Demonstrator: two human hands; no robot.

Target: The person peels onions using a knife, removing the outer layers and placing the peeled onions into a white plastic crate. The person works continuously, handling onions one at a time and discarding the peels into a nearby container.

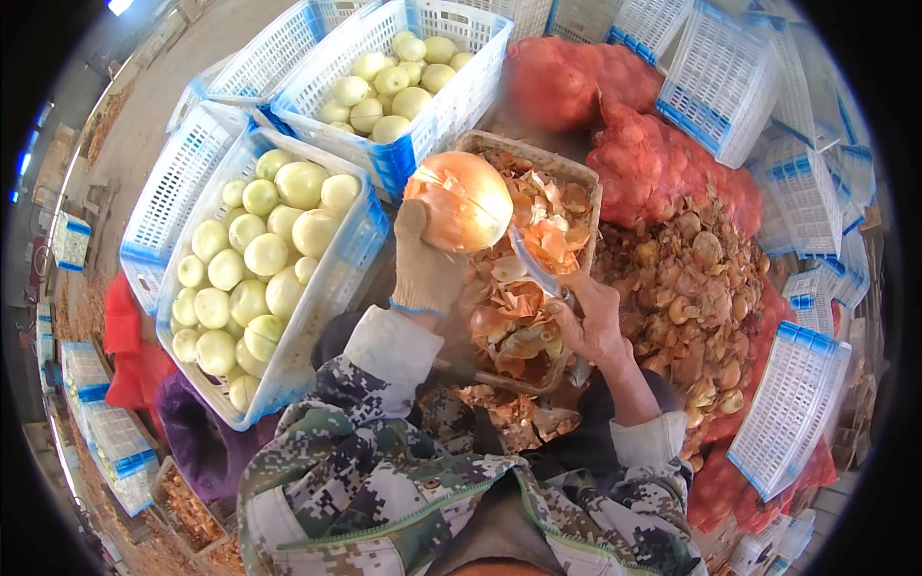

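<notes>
My left hand (426, 270), in a beige knitted glove, grips a large onion (461, 203) with golden skin, some of it split and lifting. My bare right hand (592, 317) holds a small curved knife (531, 265) by its handle, the blade's tip close to the onion's lower right side. Beneath both hands lies a worn rectangular tub (595, 209) with loose onion skins (515, 291) inside. To the left, a white and blue plastic crate (317, 320) holds many peeled pale onions (265, 255). Another crate (461, 101) of peeled onions stands beyond it.
A heap of unpeeled onions and dry skins (684, 288) lies at the right, beside red mesh sacks (655, 158). White crates (720, 83) are piled at the upper right, and one crate (789, 410) leans at the lower right. A purple sack (194, 439) lies at the lower left.
</notes>
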